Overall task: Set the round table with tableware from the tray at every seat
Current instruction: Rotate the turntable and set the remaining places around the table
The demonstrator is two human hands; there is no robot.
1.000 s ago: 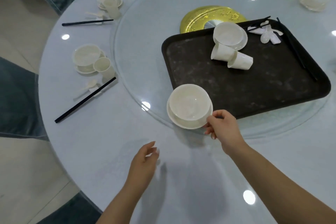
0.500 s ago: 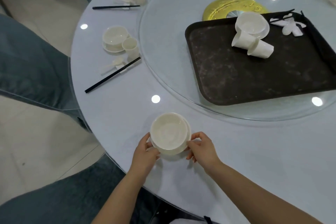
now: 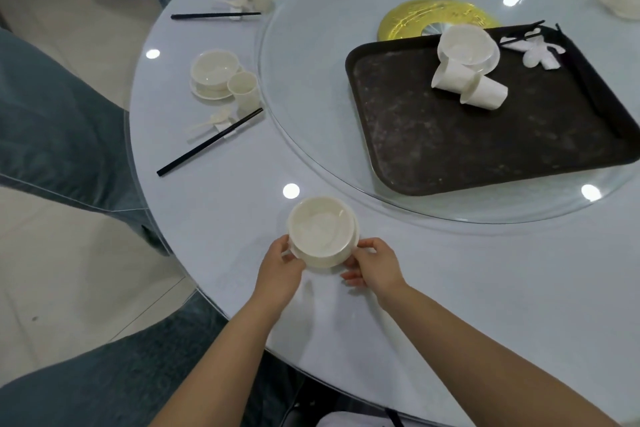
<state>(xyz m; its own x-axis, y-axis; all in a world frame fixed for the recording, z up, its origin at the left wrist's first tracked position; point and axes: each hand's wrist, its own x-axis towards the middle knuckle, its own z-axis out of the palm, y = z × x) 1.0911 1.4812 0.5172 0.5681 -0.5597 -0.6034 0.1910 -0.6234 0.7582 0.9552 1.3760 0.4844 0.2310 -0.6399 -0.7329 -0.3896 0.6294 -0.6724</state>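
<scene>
While both hands flank it, the bowl [image 3: 320, 230] sits on its saucer [image 3: 352, 242] near the table's [image 3: 450, 288] near edge, just short of the glass turntable's [image 3: 311, 80] rim. The left hand [image 3: 281, 269] curls its fingers against the saucer's left side and the right hand [image 3: 375, 267] pinches the right side, so the set lies straight ahead, evenly between them. Whether it rests fully on the table I cannot tell. The tray [image 3: 433, 149], with a bowl and two cups [image 3: 467, 87] tipped over, lies beyond to the right, so I judge the right hand better placed to fetch a cup next.
</scene>
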